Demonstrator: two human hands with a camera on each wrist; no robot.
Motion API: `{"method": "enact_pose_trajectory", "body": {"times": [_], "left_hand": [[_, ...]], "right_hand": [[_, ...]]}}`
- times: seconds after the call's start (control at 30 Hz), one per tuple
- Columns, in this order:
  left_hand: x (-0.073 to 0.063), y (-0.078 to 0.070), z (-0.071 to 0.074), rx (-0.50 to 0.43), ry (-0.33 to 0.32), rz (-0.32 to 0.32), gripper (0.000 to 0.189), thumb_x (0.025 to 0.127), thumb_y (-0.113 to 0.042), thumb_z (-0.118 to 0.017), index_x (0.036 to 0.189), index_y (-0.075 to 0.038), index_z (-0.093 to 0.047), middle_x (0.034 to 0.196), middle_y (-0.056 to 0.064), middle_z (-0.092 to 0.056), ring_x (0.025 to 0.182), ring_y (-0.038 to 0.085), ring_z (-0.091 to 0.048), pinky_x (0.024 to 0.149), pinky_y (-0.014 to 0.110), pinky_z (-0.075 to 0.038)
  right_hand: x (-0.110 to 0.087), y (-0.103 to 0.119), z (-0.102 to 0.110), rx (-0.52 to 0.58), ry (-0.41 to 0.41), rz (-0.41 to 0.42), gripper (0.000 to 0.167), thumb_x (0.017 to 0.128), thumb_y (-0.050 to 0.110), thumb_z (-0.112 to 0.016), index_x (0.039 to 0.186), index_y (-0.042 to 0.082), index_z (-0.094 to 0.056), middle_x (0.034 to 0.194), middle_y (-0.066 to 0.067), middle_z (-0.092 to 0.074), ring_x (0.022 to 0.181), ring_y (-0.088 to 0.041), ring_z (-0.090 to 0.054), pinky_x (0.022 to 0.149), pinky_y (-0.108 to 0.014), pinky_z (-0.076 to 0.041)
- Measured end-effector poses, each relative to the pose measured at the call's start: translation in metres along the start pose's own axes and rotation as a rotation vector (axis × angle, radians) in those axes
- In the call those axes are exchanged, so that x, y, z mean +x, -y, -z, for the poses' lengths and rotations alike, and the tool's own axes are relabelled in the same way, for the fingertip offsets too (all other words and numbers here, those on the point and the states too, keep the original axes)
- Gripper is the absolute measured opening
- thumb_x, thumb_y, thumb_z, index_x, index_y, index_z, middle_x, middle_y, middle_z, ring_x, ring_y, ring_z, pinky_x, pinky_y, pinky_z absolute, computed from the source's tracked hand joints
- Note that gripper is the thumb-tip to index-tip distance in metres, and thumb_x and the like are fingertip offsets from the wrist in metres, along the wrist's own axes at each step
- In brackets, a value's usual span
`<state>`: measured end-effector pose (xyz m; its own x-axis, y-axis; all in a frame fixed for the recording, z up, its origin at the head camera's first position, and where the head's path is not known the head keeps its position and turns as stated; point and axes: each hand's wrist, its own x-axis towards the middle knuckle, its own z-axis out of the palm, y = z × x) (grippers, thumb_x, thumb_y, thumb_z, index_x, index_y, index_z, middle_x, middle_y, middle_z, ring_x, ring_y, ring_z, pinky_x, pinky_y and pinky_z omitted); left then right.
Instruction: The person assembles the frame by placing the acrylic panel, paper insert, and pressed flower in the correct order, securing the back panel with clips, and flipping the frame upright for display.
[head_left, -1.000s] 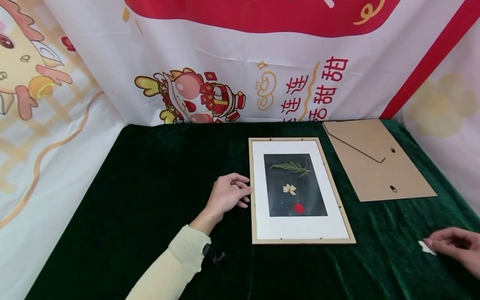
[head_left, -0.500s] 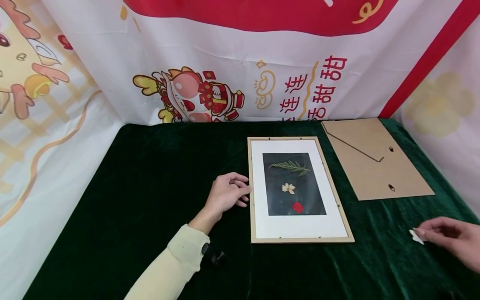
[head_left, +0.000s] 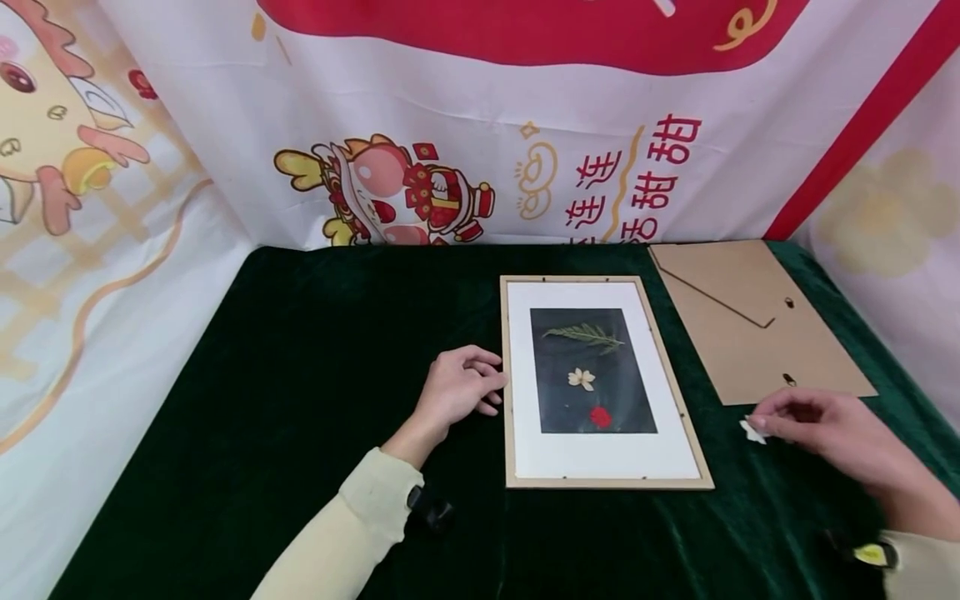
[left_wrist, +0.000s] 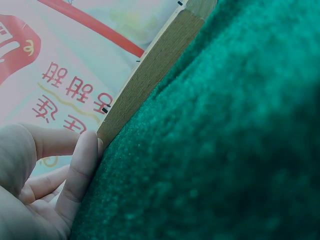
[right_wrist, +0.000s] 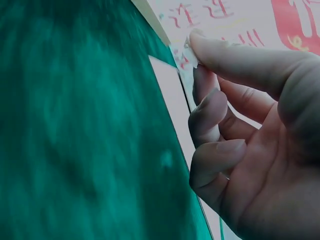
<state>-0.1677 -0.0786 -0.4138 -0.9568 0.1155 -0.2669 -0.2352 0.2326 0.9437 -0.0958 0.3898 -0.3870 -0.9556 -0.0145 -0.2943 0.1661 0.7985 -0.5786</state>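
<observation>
In the head view a light wooden picture frame (head_left: 607,482) lies on the green cloth. Inside its white mat (head_left: 600,457), a dark panel bears a fern sprig (head_left: 585,335), a cream flower (head_left: 581,380) and a red flower (head_left: 600,417). My left hand (head_left: 459,385) touches the frame's left side with relaxed fingers; the left wrist view shows its fingertips right at the wooden edge (left_wrist: 142,80). To the right of the frame, my right hand (head_left: 836,427) pinches a small white flower (head_left: 753,432) between thumb and finger, and its other fingers curl loosely in the right wrist view.
A brown backing board (head_left: 750,350) with a stand outline and small metal fittings lies at the back right. Dark green velvet cloth (head_left: 337,333) covers the table. A printed white curtain (head_left: 420,92) rises along the back and sides.
My right hand has come in from the right edge, leftward and slightly away from me, carrying the white flower toward the frame. The left hand and the frame have stayed in place.
</observation>
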Motion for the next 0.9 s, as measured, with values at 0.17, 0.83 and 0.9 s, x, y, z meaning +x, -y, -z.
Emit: {"method": "enact_pose_trajectory", "body": {"times": [0.17, 0.83, 0.9], "left_hand": [[-0.001, -0.001, 0.0, 0.001, -0.005, -0.005, 0.022, 0.097, -0.01, -0.079, 0.117, -0.006, -0.074, 0.097, 0.01, -0.078, 0.07, 0.019, -0.076, 0.062, 0.034, -0.067], [-0.002, 0.0, 0.001, -0.003, 0.002, -0.016, 0.023, 0.096, -0.009, -0.078, 0.118, -0.006, -0.074, 0.097, 0.011, -0.078, 0.07, 0.018, -0.076, 0.062, 0.035, -0.067], [-0.002, 0.001, 0.001, -0.005, 0.003, -0.02, 0.023, 0.096, -0.009, -0.078, 0.118, -0.005, -0.074, 0.097, 0.011, -0.078, 0.07, 0.018, -0.076, 0.062, 0.035, -0.067]], "right_hand": [[0.014, 0.022, -0.008, 0.056, 0.031, 0.035, 0.038, 0.106, 0.041, -0.07, 0.127, 0.01, -0.073, 0.105, -0.004, -0.069, 0.085, -0.019, -0.056, 0.066, -0.027, -0.05], [0.056, 0.107, -0.04, 0.087, 0.05, 0.19, 0.017, 0.101, 0.03, -0.078, 0.109, 0.015, -0.079, 0.094, -0.007, -0.068, 0.09, -0.025, -0.057, 0.069, -0.026, -0.049], [0.059, 0.112, -0.044, 0.088, 0.043, 0.2, 0.014, 0.1, 0.028, -0.079, 0.107, 0.015, -0.078, 0.093, -0.007, -0.068, 0.087, -0.025, -0.056, 0.066, -0.027, -0.048]]}}
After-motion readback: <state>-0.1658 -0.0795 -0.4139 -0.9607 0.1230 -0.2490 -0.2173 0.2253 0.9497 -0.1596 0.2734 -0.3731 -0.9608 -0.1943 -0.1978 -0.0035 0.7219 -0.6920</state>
